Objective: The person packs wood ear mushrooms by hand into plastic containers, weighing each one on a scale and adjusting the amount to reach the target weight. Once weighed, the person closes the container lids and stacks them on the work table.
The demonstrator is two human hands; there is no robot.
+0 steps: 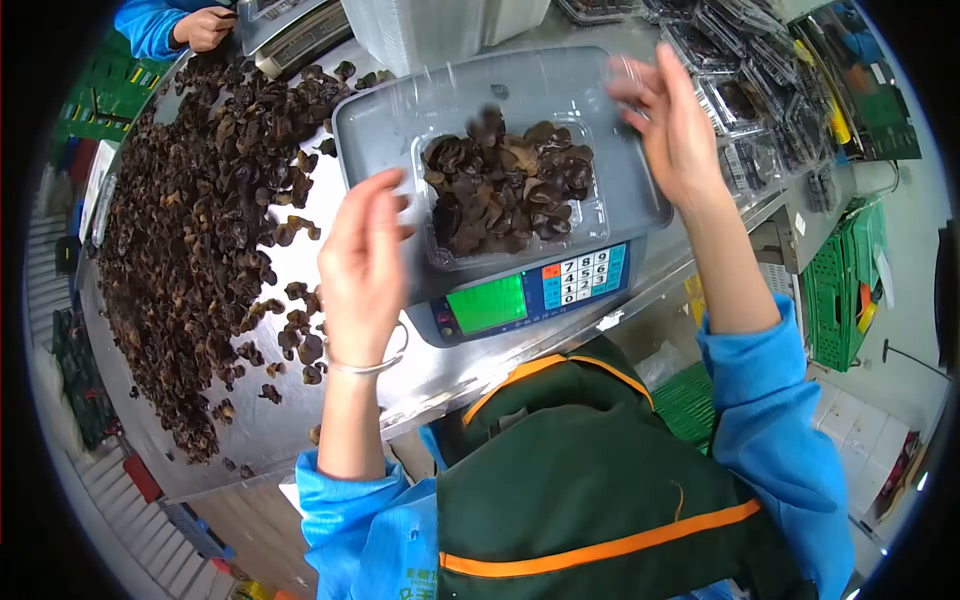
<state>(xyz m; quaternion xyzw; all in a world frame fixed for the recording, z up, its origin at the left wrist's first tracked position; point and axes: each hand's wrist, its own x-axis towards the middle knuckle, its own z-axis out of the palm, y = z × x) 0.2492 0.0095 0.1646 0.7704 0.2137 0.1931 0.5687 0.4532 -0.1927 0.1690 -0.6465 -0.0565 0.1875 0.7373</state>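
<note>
A clear plastic tray point(598, 215) filled with dark brown wood ear mushrooms point(500, 185) rests on the grey pan point(375, 130) of a weighing scale with a green display point(487, 304). My left hand point(365, 260) is beside the tray's left edge, with a bracelet on the wrist; its fingers are partly blurred and seem to hold a dark piece. Over the pan's right side hovers my right hand point(672, 130), fingers apart and holding nothing. A single dark piece point(487, 122), blurred, shows at the tray's far edge.
A large heap of mushrooms point(200, 220) spreads over the metal table point(290, 400) at left. Stacked clear trays point(440, 25) stand behind the scale. Filled, lidded packs point(745, 90) pile up at right. A co-worker's hand point(205, 28) is by another scale point(305, 38) at upper left.
</note>
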